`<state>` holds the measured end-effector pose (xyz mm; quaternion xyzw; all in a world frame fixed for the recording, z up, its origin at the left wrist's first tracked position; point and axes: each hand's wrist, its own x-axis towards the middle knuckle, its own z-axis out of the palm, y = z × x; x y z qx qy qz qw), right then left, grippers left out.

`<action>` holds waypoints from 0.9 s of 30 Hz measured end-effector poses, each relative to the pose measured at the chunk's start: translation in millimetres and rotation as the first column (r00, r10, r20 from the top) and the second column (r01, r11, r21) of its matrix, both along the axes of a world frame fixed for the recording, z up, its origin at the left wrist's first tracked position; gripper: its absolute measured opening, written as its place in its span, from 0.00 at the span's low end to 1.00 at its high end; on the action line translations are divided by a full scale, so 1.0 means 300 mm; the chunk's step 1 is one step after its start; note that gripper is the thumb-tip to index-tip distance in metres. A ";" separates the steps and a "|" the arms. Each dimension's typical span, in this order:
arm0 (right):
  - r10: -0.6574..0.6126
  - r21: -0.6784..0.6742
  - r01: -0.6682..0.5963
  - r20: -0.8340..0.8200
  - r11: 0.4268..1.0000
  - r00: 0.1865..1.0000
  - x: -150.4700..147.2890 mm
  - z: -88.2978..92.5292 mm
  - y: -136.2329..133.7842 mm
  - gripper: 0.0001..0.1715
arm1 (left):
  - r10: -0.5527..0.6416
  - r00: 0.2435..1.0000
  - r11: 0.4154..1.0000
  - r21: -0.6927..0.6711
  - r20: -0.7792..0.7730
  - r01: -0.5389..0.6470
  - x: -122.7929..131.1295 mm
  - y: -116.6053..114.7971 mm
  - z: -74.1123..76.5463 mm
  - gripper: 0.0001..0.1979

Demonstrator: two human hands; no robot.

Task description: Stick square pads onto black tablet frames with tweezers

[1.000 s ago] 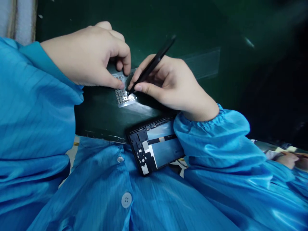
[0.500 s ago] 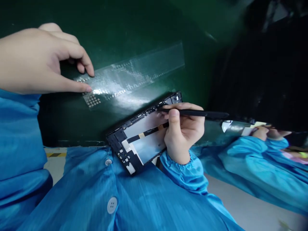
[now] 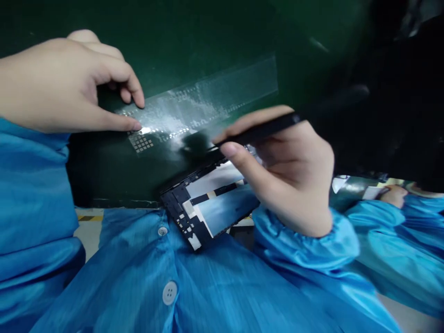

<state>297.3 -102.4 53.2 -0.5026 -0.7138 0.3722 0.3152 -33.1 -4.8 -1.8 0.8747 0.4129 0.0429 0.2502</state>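
My left hand (image 3: 83,88) presses the left end of a clear film sheet (image 3: 249,78) onto the green table, with thumb and forefinger a little apart. Small square stickers (image 3: 144,143) sit on the sheet beside my thumb. In my right hand (image 3: 291,171) is a pair of black tweezers (image 3: 263,129), pinched between thumb and fingers. Their tips point left over the gap between the sheet and an opened device housing (image 3: 201,203). The housing lies tilted at the table's front edge, showing a silver inside and a black ribbon cable. My right hand hides its upper right part.
A dark object (image 3: 398,101) fills the right side above the table. Beyond it show a co-worker's hand (image 3: 393,195) and blue sleeves (image 3: 398,226). The table's front edge (image 3: 118,203) runs close to my blue coat.
My right hand has lifted off the housing and moved right and up; the tweezers' tips have shifted left towards the sheet. My left hand stays on the sheet. The view has shifted slightly.
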 end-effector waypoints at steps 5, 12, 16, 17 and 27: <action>0.432 -0.138 -0.433 -0.043 0.891 0.901 -0.163 -0.059 0.221 0.12 | 0.109 0.994 0.992 -0.060 -0.005 -0.109 0.060 -0.031 0.053 0.55; 0.514 -0.132 -0.518 -0.060 0.845 0.855 -0.187 -0.150 0.259 0.08 | 0.112 0.992 0.990 -0.081 -0.052 -0.116 0.079 -0.028 0.061 0.60; 0.481 -0.175 -0.483 -0.059 0.858 0.875 -0.197 -0.146 0.259 0.12 | 0.126 0.988 0.987 -0.087 -0.092 -0.134 0.084 -0.026 0.069 0.57; 0.475 -0.183 -0.478 -0.061 0.859 0.878 -0.202 -0.147 0.266 0.13 | 0.128 0.987 0.987 -0.088 -0.095 -0.137 0.086 -0.027 0.072 0.56; -0.203 -0.013 0.211 -0.332 0.977 0.921 0.025 -0.130 0.061 0.03 | 0.095 0.995 0.995 -0.030 0.023 -0.094 0.045 -0.019 0.021 0.49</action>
